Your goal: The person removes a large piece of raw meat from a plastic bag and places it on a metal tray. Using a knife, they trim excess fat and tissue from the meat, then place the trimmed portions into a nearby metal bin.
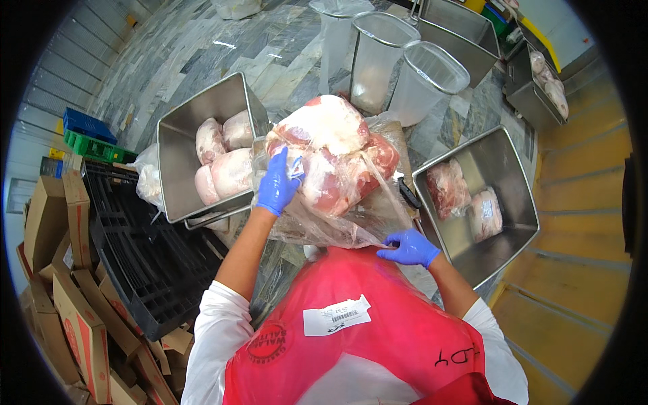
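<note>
Large raw cuts of meat (327, 131), with pale fat and red flesh, lie piled on a work surface in front of me. Clear plastic wrap (324, 226) is spread under and around them, and part of it drapes toward my apron. My left hand (278, 185), in a blue glove, rests against the left side of the meat with its fingers stretched out. Near the apron, my right hand (410, 248), also gloved in blue, is closed on the edge of the wrap. A black-handled knife (408, 194) lies just right of the meat.
Metal bins with meat stand at left (202, 108) and right (523, 196). Clear plastic-lined containers (428, 77) stand beyond the work surface. At left are a black pallet (145, 250) and a heap of cardboard boxes (81, 324). Another meat bin (530, 101) is far right.
</note>
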